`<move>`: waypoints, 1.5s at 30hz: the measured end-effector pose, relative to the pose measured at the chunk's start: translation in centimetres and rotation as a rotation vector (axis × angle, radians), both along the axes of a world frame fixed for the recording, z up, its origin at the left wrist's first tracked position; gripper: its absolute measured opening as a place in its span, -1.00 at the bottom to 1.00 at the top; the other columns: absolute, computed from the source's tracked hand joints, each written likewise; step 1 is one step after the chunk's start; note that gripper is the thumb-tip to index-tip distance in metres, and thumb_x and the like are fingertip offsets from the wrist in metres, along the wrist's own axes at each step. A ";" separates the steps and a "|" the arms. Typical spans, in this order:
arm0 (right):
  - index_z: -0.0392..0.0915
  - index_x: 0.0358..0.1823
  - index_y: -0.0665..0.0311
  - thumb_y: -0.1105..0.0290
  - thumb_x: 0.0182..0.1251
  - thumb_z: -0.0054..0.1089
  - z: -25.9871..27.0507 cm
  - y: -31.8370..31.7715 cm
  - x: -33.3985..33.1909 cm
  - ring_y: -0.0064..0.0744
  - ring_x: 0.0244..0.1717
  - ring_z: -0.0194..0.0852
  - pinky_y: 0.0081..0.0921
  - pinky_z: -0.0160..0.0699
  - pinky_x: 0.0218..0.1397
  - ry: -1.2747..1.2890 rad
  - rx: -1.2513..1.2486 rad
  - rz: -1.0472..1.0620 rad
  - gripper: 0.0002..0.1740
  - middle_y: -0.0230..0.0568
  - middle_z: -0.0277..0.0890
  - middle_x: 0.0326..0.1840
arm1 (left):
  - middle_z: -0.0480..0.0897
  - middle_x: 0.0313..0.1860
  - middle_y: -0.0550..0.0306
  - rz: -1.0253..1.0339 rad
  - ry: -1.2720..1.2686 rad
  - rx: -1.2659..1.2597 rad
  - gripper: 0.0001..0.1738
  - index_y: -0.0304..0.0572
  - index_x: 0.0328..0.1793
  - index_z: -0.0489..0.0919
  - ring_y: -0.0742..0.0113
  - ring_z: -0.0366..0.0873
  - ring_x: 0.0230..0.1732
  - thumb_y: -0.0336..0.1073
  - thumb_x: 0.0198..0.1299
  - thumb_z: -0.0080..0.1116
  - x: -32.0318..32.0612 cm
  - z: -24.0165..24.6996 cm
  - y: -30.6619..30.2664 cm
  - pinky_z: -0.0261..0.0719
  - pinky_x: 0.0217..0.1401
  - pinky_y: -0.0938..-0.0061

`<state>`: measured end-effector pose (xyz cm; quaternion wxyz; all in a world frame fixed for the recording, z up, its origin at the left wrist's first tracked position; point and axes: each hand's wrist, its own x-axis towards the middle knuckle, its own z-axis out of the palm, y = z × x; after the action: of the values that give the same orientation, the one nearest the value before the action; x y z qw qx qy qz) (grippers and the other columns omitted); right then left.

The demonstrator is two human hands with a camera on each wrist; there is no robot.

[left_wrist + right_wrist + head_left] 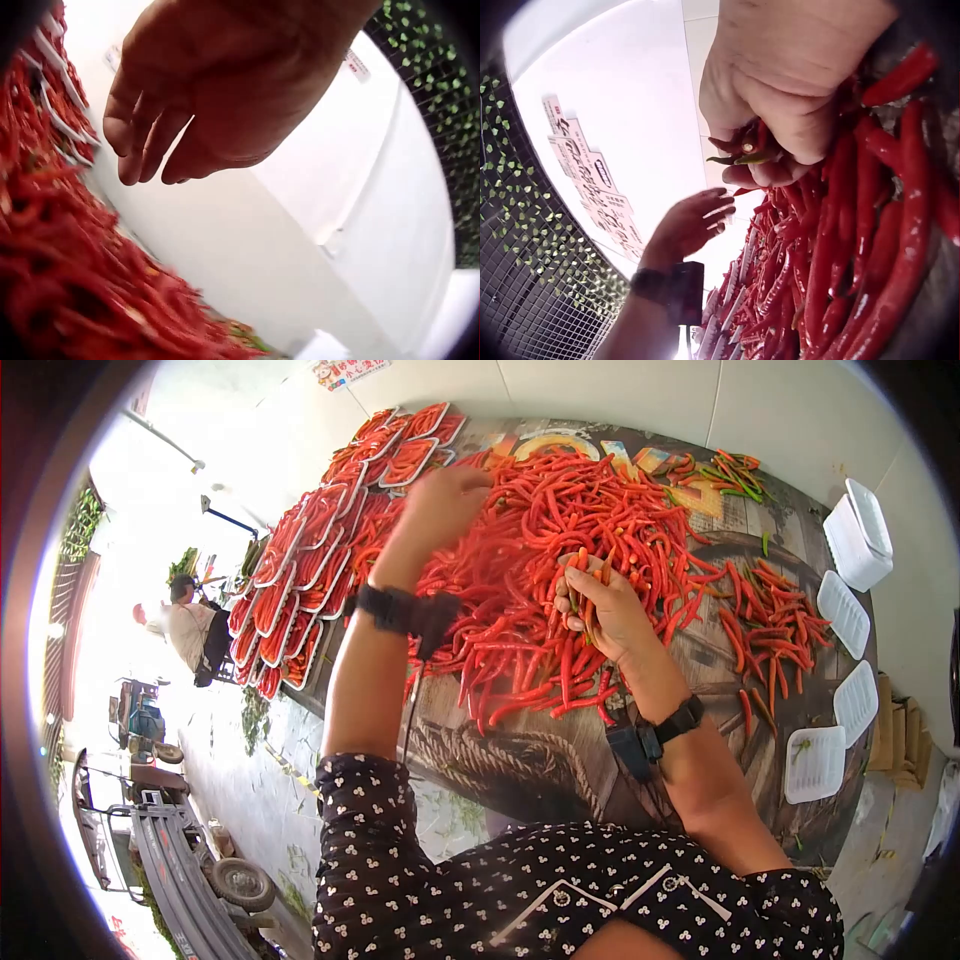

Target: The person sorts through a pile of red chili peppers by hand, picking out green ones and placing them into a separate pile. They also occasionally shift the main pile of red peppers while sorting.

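Red chili peppers [540, 510] lie heaped over the middle of the table. My left hand [450, 500] is above the far left part of the heap, blurred in the head view. In the left wrist view that left hand [225, 90] has loosely bent fingers and nothing between them. My right hand [610, 610] is over the heap's right side and grips several chilies [590, 575], their tips sticking out past the thumb. From the right wrist view, stem ends [754, 156] show inside the curled fingers of the right hand [780, 90].
White trays filled with chilies [300, 560] are stacked along the table's left side. A smaller chili pile [770, 620] lies right of the heap, and green chilies [735, 475] lie at the back. Empty white trays [815, 760] line the right edge beside a tray stack [858, 535].
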<state>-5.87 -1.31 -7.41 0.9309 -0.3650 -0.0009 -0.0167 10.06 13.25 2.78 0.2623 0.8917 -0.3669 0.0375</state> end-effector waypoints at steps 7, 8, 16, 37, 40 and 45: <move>0.30 -0.07 0.28 0.40 0.26 0.01 0.1 0.0 0.1 -0.57 -0.49 0.38 -0.70 0.27 -0.66 0.035 0.018 0.004 -0.75 -0.31 0.40 -0.45 | 0.60 -0.24 0.00 -0.012 -0.144 0.445 -0.68 0.03 -0.13 0.60 0.04 0.53 -0.16 -0.26 -0.05 0.00 8.8 -4.5 2.3 0.46 -0.07 0.28; 0.30 -0.07 0.28 0.40 0.26 0.01 0.0 0.0 0.1 -0.57 -0.49 0.38 -0.70 0.28 -0.66 0.039 0.024 0.013 -0.75 -0.31 0.40 -0.45 | 0.60 -0.24 0.01 -0.005 -0.144 0.432 -0.72 0.01 -0.19 0.61 0.04 0.53 -0.17 -0.27 -0.08 0.01 8.6 -4.6 2.0 0.46 -0.09 0.26; 0.30 -0.06 0.28 0.41 0.27 0.01 -0.3 -0.2 0.3 -0.55 -0.49 0.39 -0.69 0.30 -0.65 0.010 0.072 0.040 -0.76 -0.30 0.41 -0.45 | 0.61 -0.24 0.08 -0.103 -0.134 0.558 -0.75 -0.05 -0.25 0.61 0.07 0.52 -0.18 -0.28 -0.08 0.01 8.6 -3.8 1.5 0.47 -0.10 0.29; 0.38 -0.06 0.19 0.26 0.28 -0.02 0.8 -0.9 -0.3 -0.31 -0.29 0.55 -0.57 0.42 -0.54 0.026 0.250 0.068 -0.73 -0.14 0.52 -0.28 | 0.52 -0.48 0.29 -0.540 0.690 0.202 -0.80 -0.19 -0.09 0.45 0.60 0.42 -0.51 -0.31 0.20 -0.03 -4.3 1.3 -4.6 0.35 -0.48 0.71; 0.39 -0.07 0.19 0.28 0.26 0.02 0.4 -0.9 -0.3 -0.34 -0.30 0.55 -0.57 0.42 -0.54 0.050 0.240 0.027 -0.74 -0.16 0.52 -0.27 | 0.56 -0.46 0.26 -0.514 0.622 0.189 -0.73 -0.20 0.01 0.42 0.59 0.47 -0.47 -0.31 0.18 -0.01 -4.0 1.6 -4.8 0.39 -0.48 0.69; 0.39 -0.08 0.19 0.35 0.24 0.06 -0.2 -1.0 0.0 -0.43 -0.35 0.52 -0.61 0.40 -0.58 0.015 0.212 0.036 -0.76 -0.20 0.50 -0.30 | 0.57 -0.39 0.21 -0.337 0.468 0.096 -0.69 -0.23 0.01 0.45 0.54 0.50 -0.42 -0.31 0.14 0.02 2.2 0.6 -2.7 0.45 -0.39 0.64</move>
<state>-5.89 -2.34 -7.60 0.9643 -0.2647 0.0011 0.0027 12.30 10.58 3.38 0.2998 0.8139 -0.4408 -0.2309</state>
